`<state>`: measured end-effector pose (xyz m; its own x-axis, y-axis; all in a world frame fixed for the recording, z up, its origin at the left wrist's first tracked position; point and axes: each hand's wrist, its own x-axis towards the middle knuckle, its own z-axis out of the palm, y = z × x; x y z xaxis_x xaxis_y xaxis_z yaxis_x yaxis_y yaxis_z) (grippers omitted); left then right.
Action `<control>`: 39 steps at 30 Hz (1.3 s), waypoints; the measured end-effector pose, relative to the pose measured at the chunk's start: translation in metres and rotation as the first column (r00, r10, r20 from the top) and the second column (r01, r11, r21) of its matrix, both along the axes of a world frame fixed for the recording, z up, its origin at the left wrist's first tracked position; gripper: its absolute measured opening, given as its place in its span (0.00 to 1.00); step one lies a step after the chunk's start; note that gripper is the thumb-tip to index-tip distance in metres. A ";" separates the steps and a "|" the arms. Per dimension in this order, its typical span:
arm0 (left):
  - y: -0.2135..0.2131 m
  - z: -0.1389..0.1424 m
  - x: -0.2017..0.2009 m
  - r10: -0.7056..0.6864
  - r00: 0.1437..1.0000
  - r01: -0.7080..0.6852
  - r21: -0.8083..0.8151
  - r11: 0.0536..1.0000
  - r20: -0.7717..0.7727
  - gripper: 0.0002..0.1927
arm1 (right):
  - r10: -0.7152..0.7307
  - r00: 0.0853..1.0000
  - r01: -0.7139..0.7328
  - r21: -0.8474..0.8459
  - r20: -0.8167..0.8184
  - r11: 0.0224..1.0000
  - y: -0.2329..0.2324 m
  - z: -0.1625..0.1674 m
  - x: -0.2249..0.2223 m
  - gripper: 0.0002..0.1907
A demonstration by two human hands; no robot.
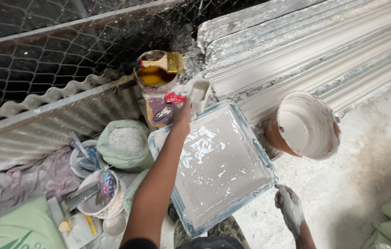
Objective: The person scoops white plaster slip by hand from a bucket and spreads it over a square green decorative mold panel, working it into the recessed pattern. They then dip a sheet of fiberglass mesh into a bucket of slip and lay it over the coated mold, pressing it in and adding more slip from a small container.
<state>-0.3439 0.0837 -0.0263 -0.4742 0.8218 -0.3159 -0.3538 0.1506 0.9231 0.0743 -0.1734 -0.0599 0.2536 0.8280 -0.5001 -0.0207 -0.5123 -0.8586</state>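
Your left hand (184, 113) reaches past the far corner of the square mould (214, 166) filled with wet grey plaster, fingers closed on a small plaster-caked cup (199, 94); your right hand (290, 207), coated white, hovers just beside the mould's near right corner; an orange bucket (303, 127) of plaster tilts against the white cornice lengths (306, 50); a yellow brush (163, 62) lies across a tin (155, 76).

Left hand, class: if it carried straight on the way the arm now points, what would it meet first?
Probably the white cup that the left hand already touches at the square mould's far corner. Beyond it lie the long plaster mouldings, though depth is unclear.
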 end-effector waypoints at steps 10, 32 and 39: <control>0.078 0.012 0.048 0.162 0.968 -0.084 -0.359 0.929 0.192 0.28 | -0.227 0.971 0.218 -0.112 -0.070 0.969 -0.061 -0.012 -0.016 0.19; -0.291 -0.057 -0.009 -0.208 0.870 -0.021 -0.455 0.890 -0.446 0.21 | 0.303 0.769 -0.282 -0.128 0.562 0.951 0.111 0.001 -0.015 0.26; -0.271 -0.060 0.023 0.024 0.713 -0.336 -0.312 0.889 -0.700 0.18 | 0.250 0.681 -0.400 0.064 0.689 0.914 0.124 -0.002 -0.033 0.27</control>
<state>-0.3209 -0.1877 -0.0864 -0.8087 0.5744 -0.1266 0.2648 0.5478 0.7936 0.0418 -0.0498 -0.0619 0.1485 0.9798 -0.1339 0.7177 -0.1999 -0.6671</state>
